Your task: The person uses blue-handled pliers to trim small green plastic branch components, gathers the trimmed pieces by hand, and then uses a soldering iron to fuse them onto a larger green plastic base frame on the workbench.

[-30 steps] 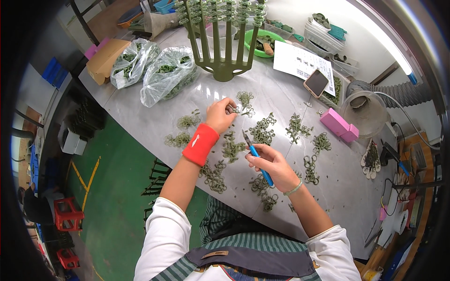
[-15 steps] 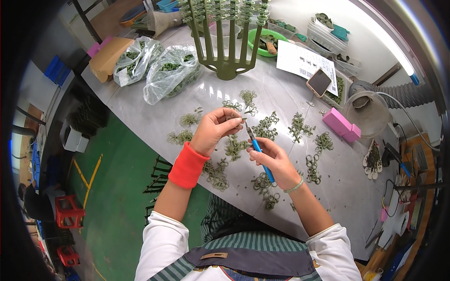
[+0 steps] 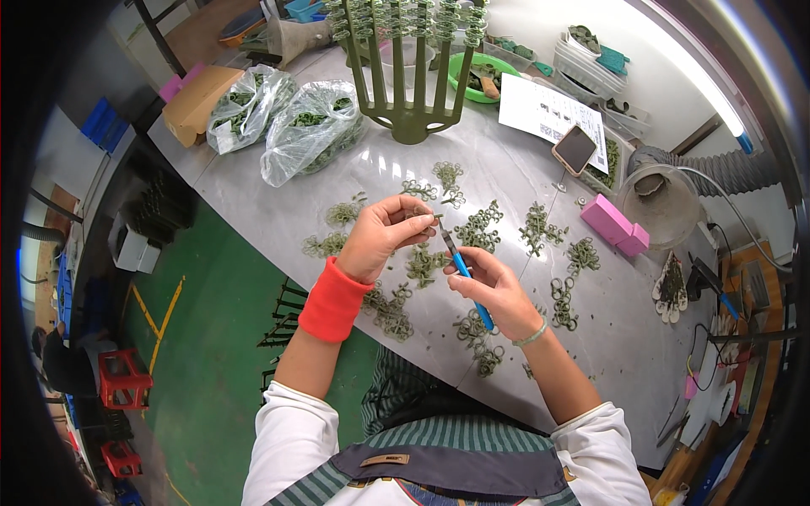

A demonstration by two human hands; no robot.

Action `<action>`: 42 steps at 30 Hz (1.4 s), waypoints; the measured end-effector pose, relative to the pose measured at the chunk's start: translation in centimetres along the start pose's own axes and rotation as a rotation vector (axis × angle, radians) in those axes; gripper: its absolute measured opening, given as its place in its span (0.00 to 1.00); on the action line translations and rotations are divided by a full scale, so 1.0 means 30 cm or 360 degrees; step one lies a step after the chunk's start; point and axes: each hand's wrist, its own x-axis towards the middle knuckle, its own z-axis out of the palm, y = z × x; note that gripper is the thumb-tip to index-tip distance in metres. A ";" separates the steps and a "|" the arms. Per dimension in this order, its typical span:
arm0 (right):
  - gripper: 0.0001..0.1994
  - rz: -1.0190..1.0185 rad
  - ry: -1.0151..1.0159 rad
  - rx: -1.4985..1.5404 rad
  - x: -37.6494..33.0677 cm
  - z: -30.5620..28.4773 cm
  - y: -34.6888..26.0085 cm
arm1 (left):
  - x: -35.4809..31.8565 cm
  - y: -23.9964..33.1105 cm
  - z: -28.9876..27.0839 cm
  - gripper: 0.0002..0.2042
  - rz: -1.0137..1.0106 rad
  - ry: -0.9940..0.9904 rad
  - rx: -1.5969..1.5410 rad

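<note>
Blue-handled tool [image 3: 467, 277]; red wristband [image 3: 335, 300]. Olive-green ring clusters [image 3: 479, 226] scattered over grey tabletop [image 3: 278, 215]. Olive-green rack [image 3: 411, 59] near far edge. Pink blocks [image 3: 614, 225] toward right edge. Green bowl [image 3: 477, 78] and white paper sheet [image 3: 553, 111] at far edge. Green floor [image 3: 202, 337], yellow line. Grey-striped garment [image 3: 439, 438], white sleeves.

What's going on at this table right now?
A person works at a grey table strewn with small green plastic pieces. The left hand pinches one green piece above the table, while the right hand holds a blue-handled tool with its tip at that piece. More green clusters lie all around the hands. Farther back stand a green rack and two clear bags of green parts; pink blocks and a phone lie to the right.
</note>
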 end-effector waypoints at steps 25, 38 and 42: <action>0.24 0.0094 -0.0088 0.0086 0.014 0.003 0.034 | -0.018 -0.027 -0.054 0.08 0.0023 -0.0025 0.0200; 0.24 0.0100 -0.0002 0.0067 0.018 -0.015 0.044 | 0.238 -0.119 -0.180 0.11 0.0680 0.0200 0.1972; 0.23 0.0104 0.0021 0.0038 0.007 -0.015 0.028 | 0.344 -0.145 -0.149 0.09 0.0732 0.0202 0.2379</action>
